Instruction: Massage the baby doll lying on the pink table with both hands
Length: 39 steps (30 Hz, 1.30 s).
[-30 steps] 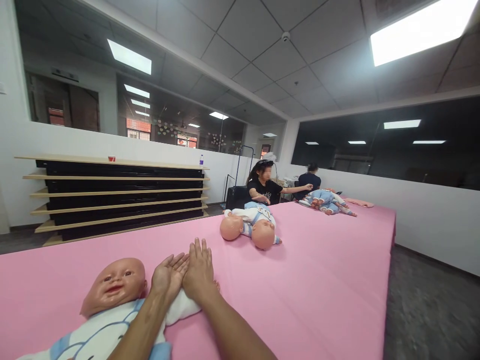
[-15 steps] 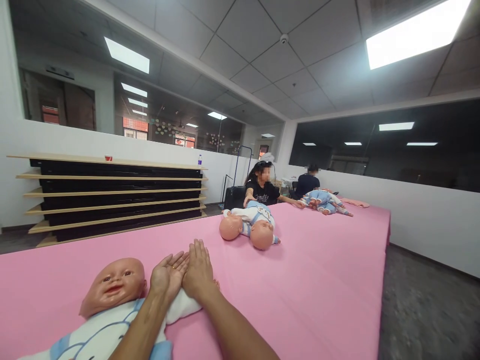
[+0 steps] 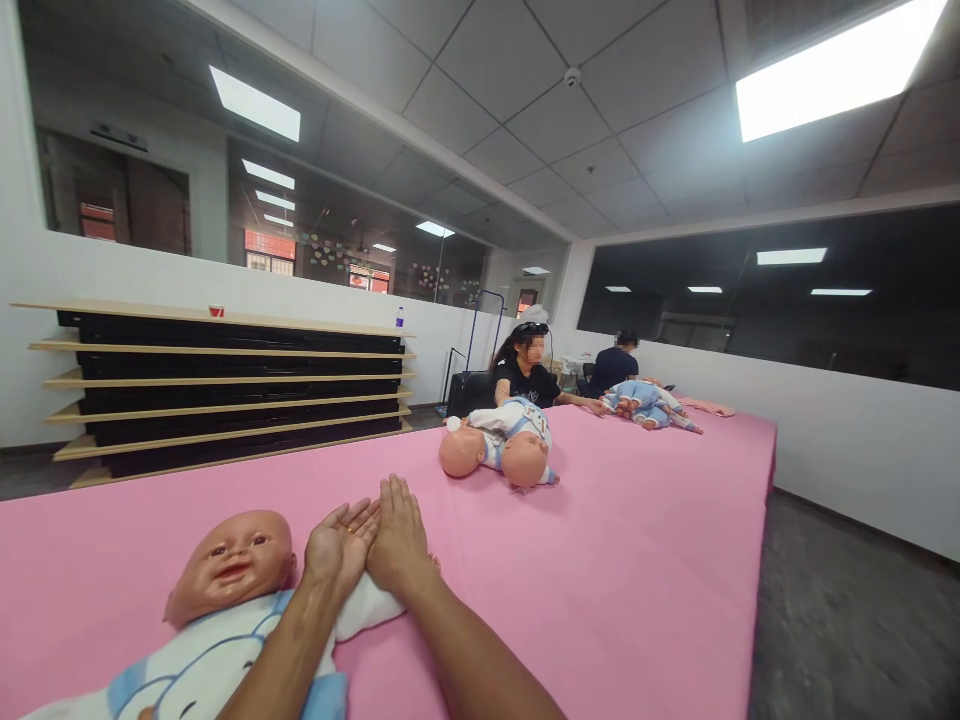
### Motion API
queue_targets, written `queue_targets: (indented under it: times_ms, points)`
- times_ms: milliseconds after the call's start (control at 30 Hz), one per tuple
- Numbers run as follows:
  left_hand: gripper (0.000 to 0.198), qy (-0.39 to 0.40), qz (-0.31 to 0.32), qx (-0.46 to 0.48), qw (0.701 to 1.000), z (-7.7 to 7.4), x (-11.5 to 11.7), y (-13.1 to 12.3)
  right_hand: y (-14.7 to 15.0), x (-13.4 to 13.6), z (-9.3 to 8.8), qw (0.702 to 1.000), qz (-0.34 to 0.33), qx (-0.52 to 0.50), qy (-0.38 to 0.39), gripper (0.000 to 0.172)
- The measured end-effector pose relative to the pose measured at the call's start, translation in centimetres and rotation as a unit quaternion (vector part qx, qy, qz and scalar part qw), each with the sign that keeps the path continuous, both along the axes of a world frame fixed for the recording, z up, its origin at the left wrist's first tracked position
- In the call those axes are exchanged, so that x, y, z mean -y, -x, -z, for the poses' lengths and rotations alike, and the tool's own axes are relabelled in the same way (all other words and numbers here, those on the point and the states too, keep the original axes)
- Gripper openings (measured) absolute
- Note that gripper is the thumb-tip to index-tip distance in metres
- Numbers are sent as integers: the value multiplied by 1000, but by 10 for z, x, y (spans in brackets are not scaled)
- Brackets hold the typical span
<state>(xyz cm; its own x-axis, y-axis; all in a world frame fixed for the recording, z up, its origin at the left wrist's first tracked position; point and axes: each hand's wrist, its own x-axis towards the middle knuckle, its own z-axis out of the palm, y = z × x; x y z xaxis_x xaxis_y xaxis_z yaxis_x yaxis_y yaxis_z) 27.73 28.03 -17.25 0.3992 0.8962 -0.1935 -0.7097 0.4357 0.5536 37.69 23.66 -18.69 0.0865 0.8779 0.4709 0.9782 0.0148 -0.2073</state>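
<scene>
A baby doll (image 3: 232,565) in a white and light blue outfit lies face up at the lower left. My left hand (image 3: 341,545) is palm up beside the doll's head, fingers stretched out, a ring on one finger. Against it rests my right hand (image 3: 397,530), back upward, with its fingers straight and close together. Both hands are over the doll's outstretched white sleeve (image 3: 367,608); the doll's small fingers peek out just past my right wrist. My left forearm crosses the doll's chest. I see nothing held in either hand.
Two more dolls (image 3: 525,458) lie on the pink-covered table (image 3: 600,580), near a seated person (image 3: 529,370). Farther back are a pile of dolls (image 3: 645,400) and another person (image 3: 615,365). Stacked boards (image 3: 240,380) stand at the left wall with a cup (image 3: 217,311) and bottle (image 3: 400,318).
My hands keep nearly the same pose over the doll's arm. Across the table, the seated person's arm and the upper doll's body have shifted slightly. The view has moved a little.
</scene>
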Motion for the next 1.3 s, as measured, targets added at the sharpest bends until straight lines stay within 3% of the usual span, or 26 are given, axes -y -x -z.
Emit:
queue_targets:
  times_ms: [367,1033,1300]
  points:
    - [45,8,2,16,1000,3,-4,-1,1,1,-2,1000,9,9,-5,79]
    - [67,9,2,14,1000,0,-1,0,-2,-3,11,999,-6,2,-53,75]
    - [65,10,-3,-14,1000,-5,1,0,0,-2,10,1000,1,-6,-22,77]
